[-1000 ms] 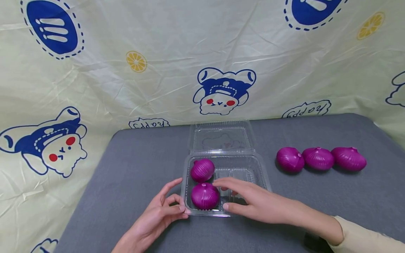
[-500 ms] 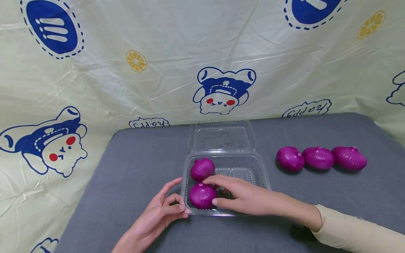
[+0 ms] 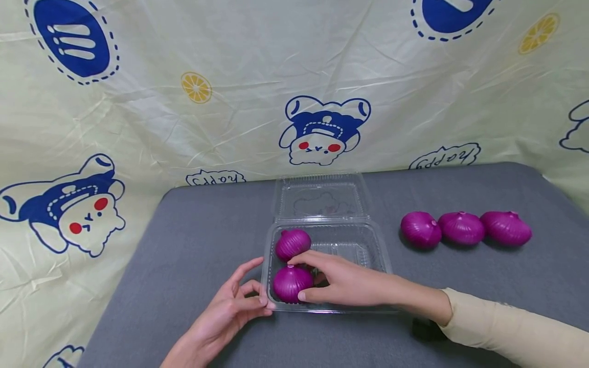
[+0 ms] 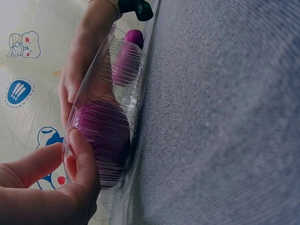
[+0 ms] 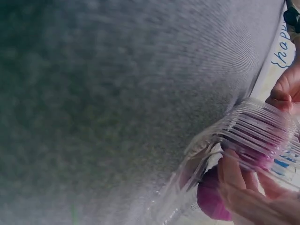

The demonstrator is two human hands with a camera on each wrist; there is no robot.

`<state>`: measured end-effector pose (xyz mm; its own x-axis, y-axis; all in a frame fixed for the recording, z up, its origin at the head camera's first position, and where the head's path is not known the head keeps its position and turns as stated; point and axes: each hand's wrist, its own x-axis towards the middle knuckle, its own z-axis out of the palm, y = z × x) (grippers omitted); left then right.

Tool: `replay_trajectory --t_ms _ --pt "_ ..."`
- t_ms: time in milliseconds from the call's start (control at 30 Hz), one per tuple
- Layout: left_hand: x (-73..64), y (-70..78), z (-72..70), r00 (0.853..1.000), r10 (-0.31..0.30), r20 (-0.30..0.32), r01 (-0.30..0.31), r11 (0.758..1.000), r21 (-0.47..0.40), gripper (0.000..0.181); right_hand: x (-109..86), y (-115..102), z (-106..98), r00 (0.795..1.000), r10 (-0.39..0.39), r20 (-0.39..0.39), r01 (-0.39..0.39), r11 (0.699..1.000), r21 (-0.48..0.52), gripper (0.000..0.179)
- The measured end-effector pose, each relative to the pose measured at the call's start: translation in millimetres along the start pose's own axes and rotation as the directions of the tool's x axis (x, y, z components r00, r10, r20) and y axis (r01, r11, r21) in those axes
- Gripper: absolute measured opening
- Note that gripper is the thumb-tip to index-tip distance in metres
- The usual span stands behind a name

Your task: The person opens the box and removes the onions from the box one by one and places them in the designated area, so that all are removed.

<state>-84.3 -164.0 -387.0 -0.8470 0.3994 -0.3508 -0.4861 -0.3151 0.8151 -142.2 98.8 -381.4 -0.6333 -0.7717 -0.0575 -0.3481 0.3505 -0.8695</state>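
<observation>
A clear plastic clamshell box [image 3: 352, 243] lies on the table with its lid [image 3: 322, 197] folded back. Inside it, along the left wall, sit two red onions, one far [image 3: 292, 245] and one near [image 3: 290, 284]. My left hand [image 3: 232, 306] pinches the box's near left rim between thumb and fingers, seen also in the left wrist view. From the right, my right hand [image 3: 345, 281] reaches into the box and holds the near onion, forefinger by its top and thumb at its front. Its other fingers are partly hidden behind the onion in the head view.
Three more red onions stand in a row on the right of the table: left [image 3: 421, 230], middle [image 3: 461, 228] and right [image 3: 506, 228]. A grey cloth [image 3: 198, 230] covers the table. Behind hangs a pale printed sheet [image 3: 239, 128].
My right hand has moved left and closed in on the near onion, which has shifted slightly left towards the box's wall. The left hand keeps its place on the rim.
</observation>
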Motion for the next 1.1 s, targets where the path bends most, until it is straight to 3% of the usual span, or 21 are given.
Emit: replay_trajectory --t_ms 200,300,633,867,1100 --pt "0.3 0.8 -0.2 1.000 -0.002 -0.004 0.002 1.000 0.000 0.075 3.9 2.3 1.1 0.997 0.081 0.010 -0.081 0.981 0.179 0.046" --pt "-0.1 1.3 -0.3 1.000 -0.008 -0.010 0.008 1.000 0.009 0.074 6.1 3.0 1.8 0.995 0.097 0.021 -0.100 0.970 0.222 0.046" --pt "-1.0 2.1 -1.2 1.000 -0.024 -0.019 0.024 1.000 0.008 0.074 11.2 3.6 3.4 0.992 0.113 0.056 -0.124 0.954 0.273 0.058" --pt "-1.1 1.3 -1.1 1.000 -0.020 -0.016 0.020 1.000 0.004 0.075 10.2 3.0 1.5 0.990 0.120 0.068 -0.136 0.931 0.338 0.056" --pt "-1.1 1.6 -1.2 1.000 -0.014 -0.016 0.014 1.000 0.008 0.074 9.5 0.6 -2.1 0.997 0.071 0.017 -0.072 0.951 0.300 0.054"
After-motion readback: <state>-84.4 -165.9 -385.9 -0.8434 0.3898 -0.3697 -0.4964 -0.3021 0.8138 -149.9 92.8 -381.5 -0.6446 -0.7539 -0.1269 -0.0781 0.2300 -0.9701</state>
